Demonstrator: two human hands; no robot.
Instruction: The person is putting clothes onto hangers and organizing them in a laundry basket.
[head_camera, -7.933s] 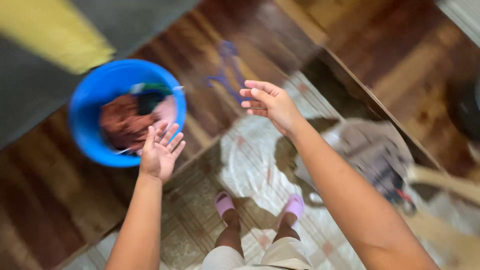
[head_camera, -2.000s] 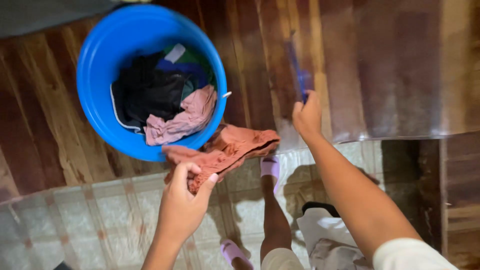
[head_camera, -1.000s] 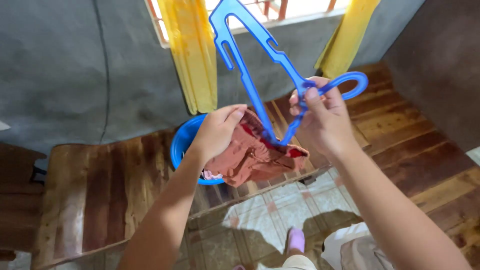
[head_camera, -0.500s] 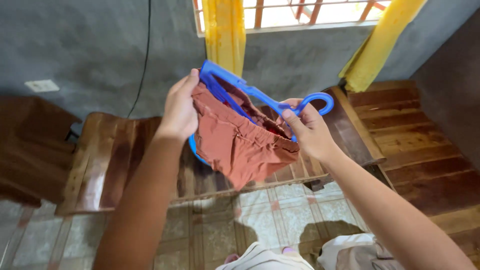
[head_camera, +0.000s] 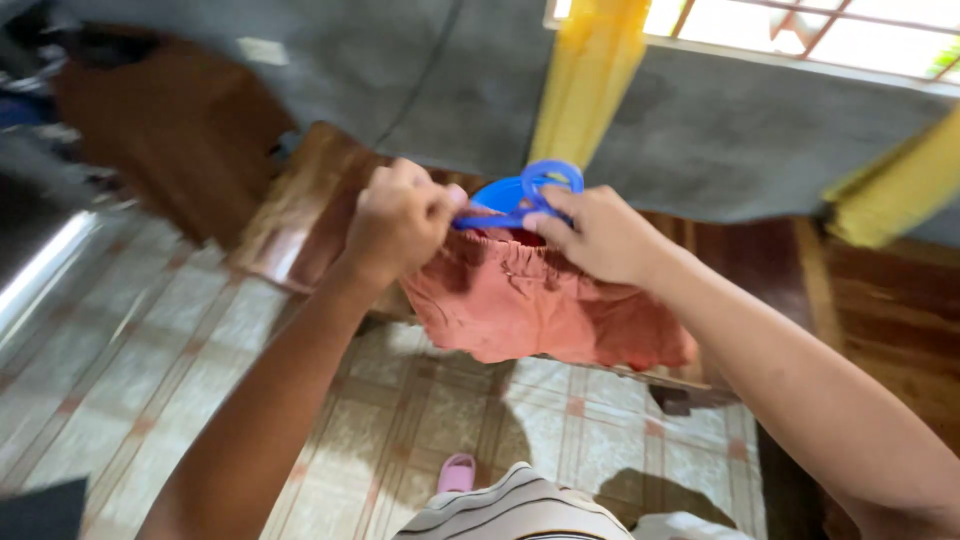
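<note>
Head view: your left hand (head_camera: 400, 215) and right hand (head_camera: 598, 235) both grip the blue plastic hanger (head_camera: 510, 192), which lies sideways between them, hook nearer the right; the rust-orange cloth shorts (head_camera: 540, 305) hang just below both.

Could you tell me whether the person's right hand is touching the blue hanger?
Touching. The head view shows the right hand closed over the blue hanger just below its hook, with no gap, while the rust-coloured shorts hang beneath.
</note>
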